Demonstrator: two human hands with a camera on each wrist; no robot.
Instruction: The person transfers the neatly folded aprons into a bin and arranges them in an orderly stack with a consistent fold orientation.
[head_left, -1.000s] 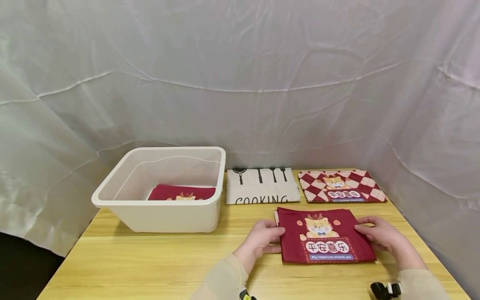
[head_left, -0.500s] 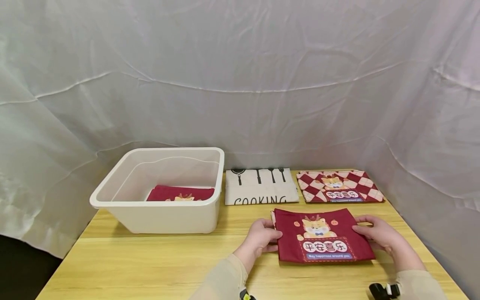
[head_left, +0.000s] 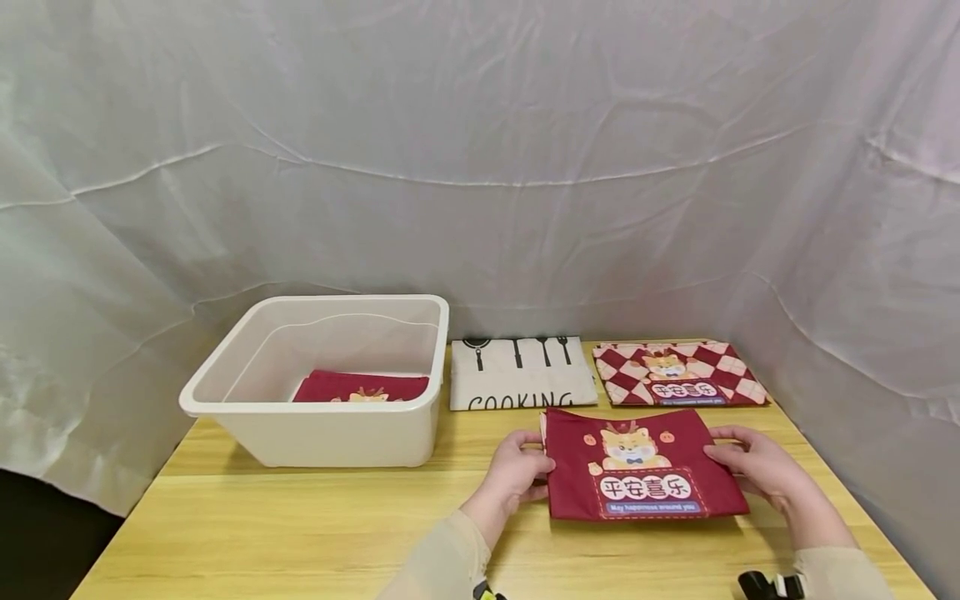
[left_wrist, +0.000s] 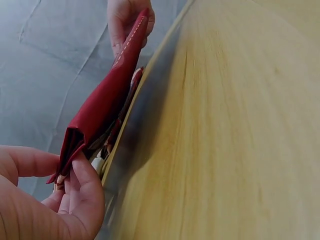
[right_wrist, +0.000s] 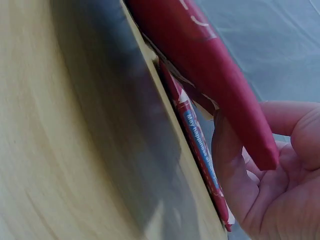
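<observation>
Dark red folded cloth (head_left: 641, 467) with a cartoon animal print is lifted just above the wooden tabletop (head_left: 315, 525), its far edge raised. The left hand (head_left: 513, 473) pinches its left edge and the right hand (head_left: 753, 468) pinches its right edge. Behind lie a white "COOKING" cloth (head_left: 521, 373) and a checked cloth (head_left: 678, 373); a cream tub (head_left: 315, 417) stands left.
</observation>
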